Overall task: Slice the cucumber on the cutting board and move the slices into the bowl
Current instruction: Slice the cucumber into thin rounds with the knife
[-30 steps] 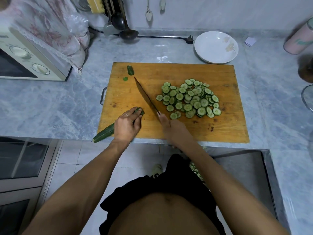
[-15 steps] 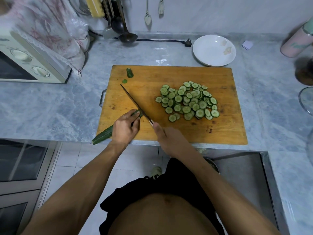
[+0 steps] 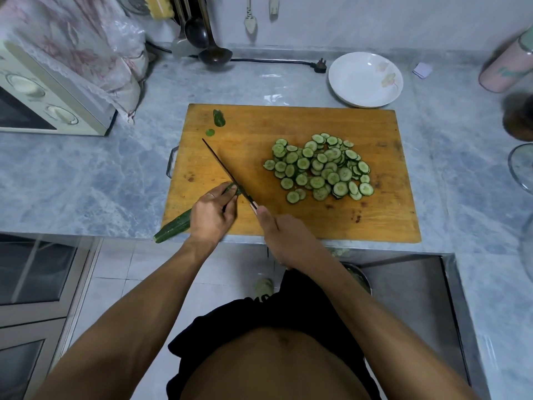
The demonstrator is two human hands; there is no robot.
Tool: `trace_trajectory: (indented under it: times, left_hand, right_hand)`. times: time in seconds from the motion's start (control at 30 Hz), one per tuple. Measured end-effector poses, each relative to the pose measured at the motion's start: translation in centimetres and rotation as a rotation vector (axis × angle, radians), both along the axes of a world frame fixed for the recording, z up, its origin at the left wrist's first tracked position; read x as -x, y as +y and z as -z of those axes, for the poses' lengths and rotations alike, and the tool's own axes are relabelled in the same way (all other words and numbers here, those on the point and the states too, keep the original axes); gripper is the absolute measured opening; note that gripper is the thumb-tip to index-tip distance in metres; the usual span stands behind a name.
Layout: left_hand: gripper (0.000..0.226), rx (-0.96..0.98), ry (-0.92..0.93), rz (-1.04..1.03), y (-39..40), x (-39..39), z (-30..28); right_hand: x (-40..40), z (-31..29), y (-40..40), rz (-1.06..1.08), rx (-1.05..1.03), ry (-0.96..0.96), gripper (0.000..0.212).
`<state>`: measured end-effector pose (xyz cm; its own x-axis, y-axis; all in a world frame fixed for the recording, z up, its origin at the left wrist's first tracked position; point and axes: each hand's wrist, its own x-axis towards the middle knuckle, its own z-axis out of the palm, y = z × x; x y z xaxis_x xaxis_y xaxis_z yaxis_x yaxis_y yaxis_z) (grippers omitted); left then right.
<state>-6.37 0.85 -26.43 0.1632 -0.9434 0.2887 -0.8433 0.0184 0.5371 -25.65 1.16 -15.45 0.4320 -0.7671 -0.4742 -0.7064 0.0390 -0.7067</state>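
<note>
The left hand [image 3: 212,212] is holding the cucumber [image 3: 173,228] down on the wooden cutting board [image 3: 288,215], its curled fingers [image 3: 229,192] hiding the cut end; the uncut end is sticking out behind that grip, past the board's near-left corner over the tabletop [image 3: 86,183] edge. The right hand [image 3: 284,238] is gripping the knife [image 3: 227,174], whose handle is almost wholly covered; the blade is lying against the left fingertips. Right of both grips, a heap of slices [image 3: 320,168] is sitting on the board. Beyond it, a white bowl [image 3: 364,79] is waiting.
</note>
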Motion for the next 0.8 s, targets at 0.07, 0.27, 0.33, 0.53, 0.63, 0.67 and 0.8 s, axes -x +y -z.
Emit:
trace_trajectory:
  times: [0.07, 0.27, 0.33, 0.53, 0.63, 0.67, 0.8]
  left_hand:
    - [0.027, 0.01, -0.014, 0.01, -0.1, -0.1, 0.2]
    - [0.036, 0.014, -0.029, 0.026, -0.2, 0.0, 0.5]
    - [0.036, 0.02, -0.031, 0.01, -0.2, -0.1, 0.4]
    - [0.024, 0.027, -0.018, -0.016, -0.1, 0.0, 0.2]
    - [0.023, 0.028, 0.01, -0.013, -0.1, -0.2, 0.3]
    - [0.022, 0.03, 0.017, -0.012, -0.1, -0.2, 0.3]
    - [0.021, 0.036, 0.04, 0.002, -0.1, -0.4, 0.3]
  right_hand:
    - [-0.2, 0.1, -0.3, 0.039, -0.03, -0.007, 0.068]
    - [-2.9, 2.4, -0.9, 0.037, 0.033, 0.034, 0.068]
    - [-3.1, 2.8, -0.6, 0.031, 0.049, 0.034, 0.066]
    - [-2.7, 2.2, -0.9, 0.039, 0.025, 0.043, 0.063]
    - [-1.7, 1.8, -1.7, 0.097, -0.01, 0.0, 0.07]
    - [-1.4, 1.6, -1.8, 0.112, -0.016, -0.005, 0.071]
    - [-0.3, 1.0, -1.6, 0.11, -0.011, -0.024, 0.071]
